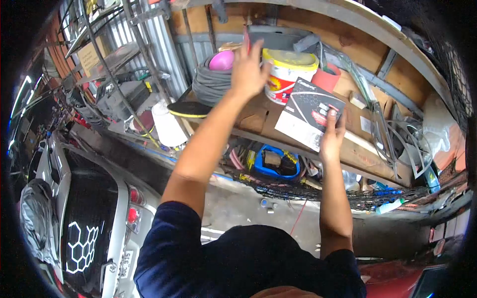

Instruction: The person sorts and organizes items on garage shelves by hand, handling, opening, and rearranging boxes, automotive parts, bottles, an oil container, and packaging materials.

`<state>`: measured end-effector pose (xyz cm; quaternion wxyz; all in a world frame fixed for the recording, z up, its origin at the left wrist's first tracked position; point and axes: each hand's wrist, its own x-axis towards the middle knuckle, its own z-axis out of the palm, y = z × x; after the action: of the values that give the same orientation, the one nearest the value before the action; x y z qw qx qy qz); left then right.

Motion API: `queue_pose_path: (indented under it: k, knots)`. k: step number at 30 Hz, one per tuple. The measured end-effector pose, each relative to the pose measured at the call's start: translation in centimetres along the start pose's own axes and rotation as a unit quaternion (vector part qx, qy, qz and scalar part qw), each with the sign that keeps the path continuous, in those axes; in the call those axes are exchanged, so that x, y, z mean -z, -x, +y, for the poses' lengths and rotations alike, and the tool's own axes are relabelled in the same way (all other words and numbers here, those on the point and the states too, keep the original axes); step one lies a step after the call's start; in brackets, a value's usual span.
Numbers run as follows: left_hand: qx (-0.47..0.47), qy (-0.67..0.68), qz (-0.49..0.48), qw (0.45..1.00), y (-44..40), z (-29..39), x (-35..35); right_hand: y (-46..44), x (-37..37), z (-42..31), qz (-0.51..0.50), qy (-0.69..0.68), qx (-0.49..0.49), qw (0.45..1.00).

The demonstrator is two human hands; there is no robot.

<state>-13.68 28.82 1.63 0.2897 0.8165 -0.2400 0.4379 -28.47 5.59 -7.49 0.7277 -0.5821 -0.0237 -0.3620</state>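
My left hand (249, 72) is raised over the shelf with its fingers apart, between a coil of dark hose (211, 84) with a pink round object (221, 60) on it and a yellow-rimmed bucket (283, 79). A thin red item stands right behind its fingers; I cannot make out whether they touch. My right hand (332, 136) holds a flat black and white box (309, 114) by its right edge, tilted in front of the bucket and a red cylinder (328, 78).
The wooden shelf (251, 116) also carries a dark disc (190, 109) and a small block (357, 100). Below sits a blue container (277, 174) behind black netting. A white roll (169, 124) stands left. A parked car (92, 208) is at lower left.
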Motion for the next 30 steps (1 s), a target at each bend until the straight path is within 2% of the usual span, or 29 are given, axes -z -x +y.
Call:
queue_pose_path:
  k: [1,4,6,8,9,10,12,14,15,16,18,20,22,25,28,30]
  knots:
    - [-0.026,0.031,0.034,0.999,-2.2,-1.9,-1.0,-0.3,0.2,-0.6,0.004,-0.016,0.002,1.000]
    - [0.145,0.095,-0.031,0.984,-8.2,-6.1,-4.1,0.6,1.2,-2.0,0.027,-0.005,-0.021,0.999]
    - [0.145,0.077,-0.062,0.984,-9.7,-7.2,-5.1,1.9,2.4,-1.9,0.032,0.013,-0.032,0.999]
    - [0.154,0.132,-0.032,0.979,-10.2,-5.3,-5.0,3.3,4.6,-0.2,0.030,0.035,-0.018,0.999]
    - [0.025,-0.005,0.098,0.995,-9.3,-3.5,-5.6,3.8,5.7,0.7,0.032,0.021,-0.045,0.998]
    - [0.045,0.032,0.091,0.994,-8.7,-2.1,-6.2,4.4,6.5,1.3,0.035,0.004,-0.075,0.997]
    - [-0.065,0.073,0.169,0.981,-7.4,0.0,-7.9,4.8,5.6,-0.6,0.060,0.005,-0.083,0.995]
    - [-0.036,0.029,0.144,0.988,-6.3,2.3,-9.7,4.6,4.5,-3.0,0.093,0.024,-0.124,0.988]
    - [-0.009,-0.001,0.111,0.994,-5.7,4.1,-9.7,3.8,5.5,-1.4,0.092,0.032,-0.083,0.992]
    - [-0.007,0.047,0.048,0.998,-5.4,4.9,-9.6,2.9,5.8,-1.4,0.084,0.036,-0.058,0.994]
    - [-0.095,0.121,0.067,0.986,-5.2,4.6,-9.3,1.2,5.8,-1.9,0.138,0.115,0.000,0.984]
    - [-0.040,0.094,0.101,0.990,-4.7,4.5,-8.2,-0.4,5.0,-3.4,0.123,-0.016,-0.007,0.992]
    - [0.032,0.055,0.051,0.997,-4.2,5.2,-7.8,-1.1,3.4,-4.7,0.115,-0.045,0.015,0.992]
    - [0.079,0.057,0.015,0.995,-4.7,6.0,-7.2,-1.5,1.9,-3.5,0.125,-0.050,0.028,0.991]
    - [0.141,0.090,-0.038,0.985,-6.4,3.4,-6.9,-0.8,1.9,-1.8,0.111,-0.033,0.036,0.993]
    - [0.095,0.131,-0.039,0.986,-7.4,-1.4,-7.5,-0.2,2.1,-2.0,0.106,-0.042,0.021,0.993]
